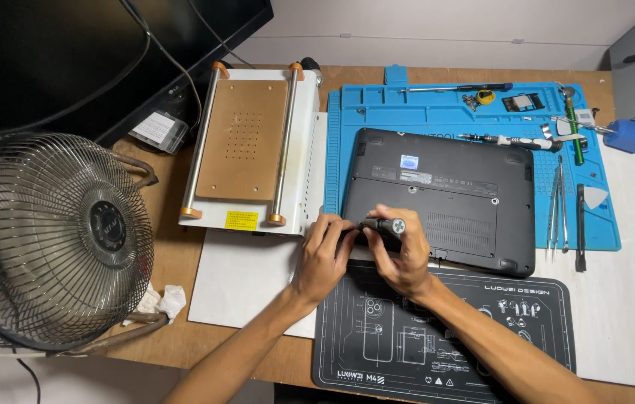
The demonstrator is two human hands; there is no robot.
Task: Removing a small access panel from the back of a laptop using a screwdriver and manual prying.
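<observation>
Screwdriver (382,224) clasped in the right hand (401,258), tip down at the near left corner of the upturned black laptop (445,196). Left hand (323,256) pinching the shaft low down, fingers closed around it, steadying. Laptop lying on the blue mat (467,112) toward the far right of the tabletop (175,254), tweezers (559,202) resting just beside it.
</observation>
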